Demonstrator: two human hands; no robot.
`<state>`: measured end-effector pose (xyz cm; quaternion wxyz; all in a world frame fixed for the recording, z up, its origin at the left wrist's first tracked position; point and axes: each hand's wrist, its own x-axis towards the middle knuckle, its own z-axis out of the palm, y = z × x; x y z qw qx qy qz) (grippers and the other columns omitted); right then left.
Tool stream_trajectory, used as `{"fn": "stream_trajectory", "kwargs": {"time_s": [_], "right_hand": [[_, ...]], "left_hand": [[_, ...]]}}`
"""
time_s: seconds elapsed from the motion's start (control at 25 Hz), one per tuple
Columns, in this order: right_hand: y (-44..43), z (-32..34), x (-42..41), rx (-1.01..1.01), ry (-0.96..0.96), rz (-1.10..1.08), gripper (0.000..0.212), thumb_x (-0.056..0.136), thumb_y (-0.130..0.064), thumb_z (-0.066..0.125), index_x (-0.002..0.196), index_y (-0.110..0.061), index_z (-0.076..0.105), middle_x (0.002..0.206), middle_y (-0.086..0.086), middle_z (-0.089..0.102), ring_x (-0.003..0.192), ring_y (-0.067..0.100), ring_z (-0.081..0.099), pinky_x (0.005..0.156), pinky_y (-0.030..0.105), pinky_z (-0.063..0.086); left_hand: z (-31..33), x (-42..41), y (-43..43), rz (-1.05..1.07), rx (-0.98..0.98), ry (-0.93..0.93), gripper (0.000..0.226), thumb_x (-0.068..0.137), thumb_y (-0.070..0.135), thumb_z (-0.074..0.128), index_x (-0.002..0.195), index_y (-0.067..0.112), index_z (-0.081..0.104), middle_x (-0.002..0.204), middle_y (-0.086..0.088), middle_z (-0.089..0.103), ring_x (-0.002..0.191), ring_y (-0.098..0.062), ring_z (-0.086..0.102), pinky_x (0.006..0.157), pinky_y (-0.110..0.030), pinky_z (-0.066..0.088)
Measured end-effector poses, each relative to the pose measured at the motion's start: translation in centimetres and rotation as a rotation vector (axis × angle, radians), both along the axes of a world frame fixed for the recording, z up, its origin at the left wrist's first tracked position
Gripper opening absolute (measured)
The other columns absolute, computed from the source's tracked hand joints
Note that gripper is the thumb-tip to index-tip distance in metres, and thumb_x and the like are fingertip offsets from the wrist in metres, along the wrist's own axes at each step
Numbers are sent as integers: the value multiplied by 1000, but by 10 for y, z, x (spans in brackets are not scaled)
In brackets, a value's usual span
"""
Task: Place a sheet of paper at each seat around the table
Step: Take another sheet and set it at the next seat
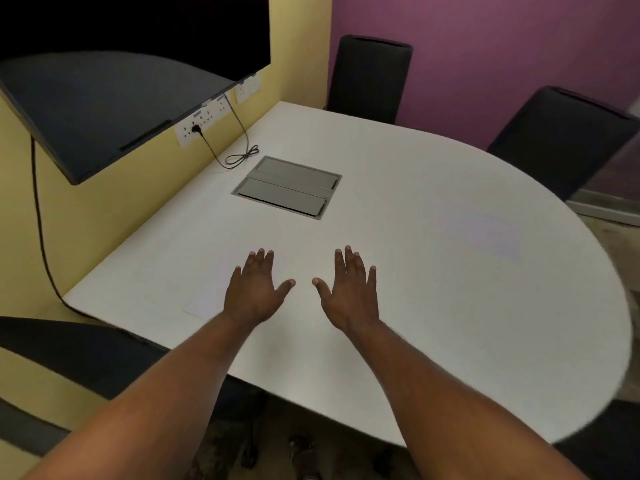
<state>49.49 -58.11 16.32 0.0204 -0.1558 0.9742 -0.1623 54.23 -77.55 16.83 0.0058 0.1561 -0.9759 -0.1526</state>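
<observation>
Head view: both hands out flat over the white table (pixel 398 174), palms down. Left hand (pixel 254 292) lower centre of frame, fingers spread, holding nothing; it sits on or just over a sheet of paper (pixel 204 301) lying at the near-left table edge (white on white, outline faint, can't tell if the palm actually touches). Right hand (pixel 351 292) just beside it, fingers spread, empty.

Second sheet of paper (pixel 485 233) at right of frame, near the curved edge, equally faint.

Grey cable hatch (pixel 287 187) set into the tabletop, centre. Looped black cable (pixel 242 155) above it, plugged into the wall sockets (pixel 202 124).

Dark screen (pixel 114 88) upper left. Black chairs: one top centre (pixel 369 77), one upper right (pixel 561 140), one lower left (pixel 76 355).
</observation>
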Motion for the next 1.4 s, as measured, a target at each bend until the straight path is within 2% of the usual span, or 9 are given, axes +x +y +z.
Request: {"fn": "stream_trajectory", "kwargs": {"time_s": [0.12,0.24,0.64,1.16,1.4], "right_hand": [[42,28,32,7,33,-81,73,98,-60,26,157,-16,19,167,5,10,153,21,2,123,53,0],[85,51,64,-9,57,-142,69,99,-58,29,153,-16,29,165,5,18,152,21,9,122,53,3],[266,115,109,-5,164,-409,60,100,-53,35,147,-16,39,158,4,34,146,20,26,121,51,13],[554,115,139,38,202,-517,62,100,-57,33,147,-17,39,156,4,37,144,23,33,118,55,20],[659,110,132,9,214,-542,65,98,-58,34,147,-17,38,159,5,33,145,24,30,119,57,19]], "left_hand": [[28,23,38,-64,34,145,69,95,57,47,150,15,40,155,-6,43,145,-23,36,112,-42,34],[52,38,76,-110,42,207,61,94,54,49,142,17,50,145,-4,54,132,-25,51,102,-42,43],[87,42,247,-346,101,263,55,95,54,48,138,20,53,144,0,54,127,-24,54,99,-41,43],[95,43,548,-498,97,279,54,94,55,47,133,19,58,140,-1,58,122,-25,58,98,-41,44],[94,34,651,-512,56,275,54,94,55,48,133,19,58,139,-1,59,122,-25,58,98,-41,44]]}}
